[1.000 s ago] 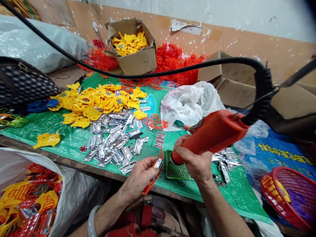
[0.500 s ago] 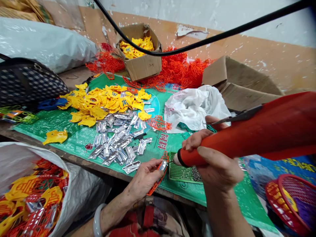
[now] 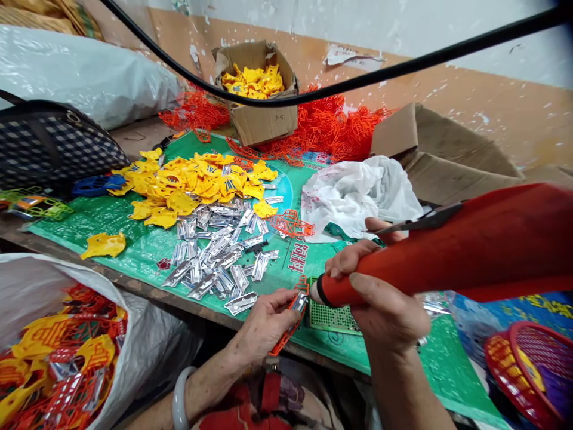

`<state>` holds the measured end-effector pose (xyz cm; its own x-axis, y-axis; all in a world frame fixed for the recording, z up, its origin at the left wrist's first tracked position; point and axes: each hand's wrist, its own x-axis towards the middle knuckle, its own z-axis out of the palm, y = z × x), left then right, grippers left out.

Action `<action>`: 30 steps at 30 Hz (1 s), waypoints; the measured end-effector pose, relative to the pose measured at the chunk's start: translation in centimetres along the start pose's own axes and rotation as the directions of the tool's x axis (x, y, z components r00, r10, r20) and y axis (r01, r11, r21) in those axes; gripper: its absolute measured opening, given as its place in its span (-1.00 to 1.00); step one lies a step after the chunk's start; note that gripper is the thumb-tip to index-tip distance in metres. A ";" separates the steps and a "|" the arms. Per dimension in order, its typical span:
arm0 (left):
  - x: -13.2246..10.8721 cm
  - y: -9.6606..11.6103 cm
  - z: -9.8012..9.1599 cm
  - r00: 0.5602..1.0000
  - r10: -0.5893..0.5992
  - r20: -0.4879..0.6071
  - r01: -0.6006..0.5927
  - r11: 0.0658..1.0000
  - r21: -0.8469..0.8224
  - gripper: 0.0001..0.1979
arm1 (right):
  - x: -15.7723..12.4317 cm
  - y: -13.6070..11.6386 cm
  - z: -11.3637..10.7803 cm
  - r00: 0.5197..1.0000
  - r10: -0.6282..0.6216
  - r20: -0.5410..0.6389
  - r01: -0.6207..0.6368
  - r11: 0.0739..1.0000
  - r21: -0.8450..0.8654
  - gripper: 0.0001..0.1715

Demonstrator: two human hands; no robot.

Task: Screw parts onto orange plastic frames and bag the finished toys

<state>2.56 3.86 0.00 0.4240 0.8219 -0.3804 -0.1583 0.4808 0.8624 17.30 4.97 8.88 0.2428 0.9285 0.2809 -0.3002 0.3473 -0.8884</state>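
Observation:
My left hand (image 3: pixel 264 325) pinches an orange plastic piece with a silver metal clip (image 3: pixel 292 313) at the table's near edge. My right hand (image 3: pixel 380 292) is wrapped around a big orange electric screwdriver (image 3: pixel 452 248), its tip touching the clip in my left hand. A black cable (image 3: pixel 340 89) runs from the tool across the top of the view. Just behind the tool tip lies a green perforated tray (image 3: pixel 331 315). A heap of silver metal clips (image 3: pixel 219 254) lies to the left of my hands.
Yellow plastic pieces (image 3: pixel 192 182) are piled on the green mat (image 3: pixel 147 245); a cardboard box (image 3: pixel 257 89) holds more. Orange lattice pieces (image 3: pixel 326 128) lie at the back, a white plastic bag (image 3: pixel 358 191) in the middle. A sack of assembled pieces (image 3: pixel 58 352) sits at lower left, a red basket (image 3: pixel 532 370) at lower right.
The screwdriver has swung up and closer to the camera, with its tip brought onto the clip in my left hand. My left hand has stayed near the table edge.

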 end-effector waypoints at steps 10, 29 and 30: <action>0.0 0.1 0.0 1.000 -0.016 0.006 0.016 1.000 0.007 -0.68 | -0.5 0.2 -0.2 0.999 -0.002 0.036 0.002 1.000 0.000 -0.37; -0.2 0.1 0.1 1.000 -0.015 -0.009 0.015 1.000 -0.010 -0.68 | -1.2 0.4 -0.7 0.999 0.001 0.034 0.000 0.999 -0.041 -0.36; -0.1 0.0 0.0 1.000 -0.013 -0.010 0.013 1.000 -0.010 -0.69 | -1.1 0.4 -0.6 0.999 0.002 0.034 -0.001 0.999 -0.035 -0.37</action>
<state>2.53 3.75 0.10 0.4170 0.8188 -0.3946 -0.1620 0.4942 0.8541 17.52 3.99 8.02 0.2107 0.9332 0.2913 -0.2681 0.3417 -0.9007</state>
